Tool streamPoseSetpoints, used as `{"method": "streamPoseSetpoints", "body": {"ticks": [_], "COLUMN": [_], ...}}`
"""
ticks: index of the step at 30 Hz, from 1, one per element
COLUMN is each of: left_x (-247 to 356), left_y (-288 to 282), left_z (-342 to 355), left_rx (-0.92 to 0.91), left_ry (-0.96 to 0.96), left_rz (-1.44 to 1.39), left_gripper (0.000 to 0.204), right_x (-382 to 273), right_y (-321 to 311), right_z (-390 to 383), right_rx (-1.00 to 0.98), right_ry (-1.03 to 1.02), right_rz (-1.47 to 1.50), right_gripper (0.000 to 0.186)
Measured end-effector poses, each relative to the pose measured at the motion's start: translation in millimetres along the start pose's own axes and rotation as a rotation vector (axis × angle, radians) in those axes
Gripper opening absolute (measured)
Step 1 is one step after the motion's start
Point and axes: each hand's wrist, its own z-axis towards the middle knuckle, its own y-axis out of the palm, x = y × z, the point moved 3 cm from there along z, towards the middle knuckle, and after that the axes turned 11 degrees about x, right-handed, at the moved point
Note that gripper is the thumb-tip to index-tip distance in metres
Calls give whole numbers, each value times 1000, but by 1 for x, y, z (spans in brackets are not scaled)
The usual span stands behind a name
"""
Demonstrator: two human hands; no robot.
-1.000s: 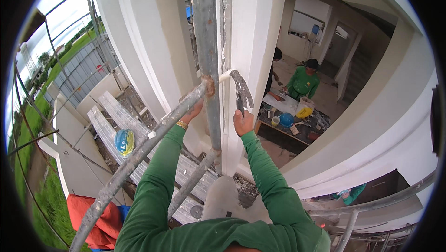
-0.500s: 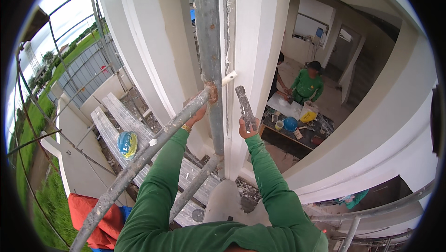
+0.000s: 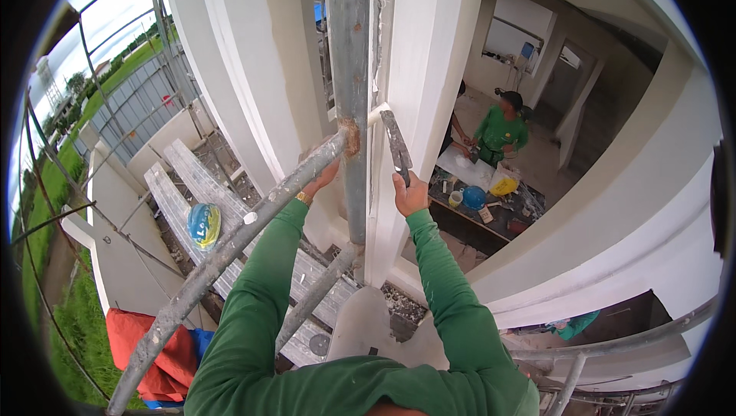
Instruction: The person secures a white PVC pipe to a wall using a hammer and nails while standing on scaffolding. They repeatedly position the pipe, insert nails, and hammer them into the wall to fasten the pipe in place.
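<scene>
I look down from a scaffold beside a white wall column (image 3: 418, 48). My right hand (image 3: 410, 195) grips the handle of a grey trowel (image 3: 397, 144), whose blade points up and lies against the column's edge. My left hand (image 3: 320, 180) reaches behind the diagonal scaffold brace (image 3: 253, 217) near its joint with the vertical scaffold pole (image 3: 351, 71); the brace hides most of its fingers. Both arms wear green long sleeves.
Far below, a person in green (image 3: 502, 128) works at a table with buckets (image 3: 483, 194). Planks (image 3: 184, 178), a blue-yellow helmet (image 3: 203, 224) and a red tarp (image 3: 149, 343) lie below left. A grey rail (image 3: 613, 343) runs at lower right.
My right hand turned the trowel from pointing down-right to upright and brought its blade onto the column edge. My left hand stayed near the brace joint.
</scene>
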Motion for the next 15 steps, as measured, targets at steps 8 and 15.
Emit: {"method": "streamPoseSetpoints", "body": {"ticks": [8,15], "left_x": [-12,-16], "left_y": [18,32], "left_z": [-7,-35], "left_rx": [-129,-91], "left_ry": [63,-73], "left_rz": [65,-129], "left_gripper": [32,34], "right_x": [7,7], "right_y": [14,-7], "right_z": [9,-17], "right_rx": [46,26], "right_ry": [143,135], "right_rz": [-59,115], "right_gripper": [58,54]}}
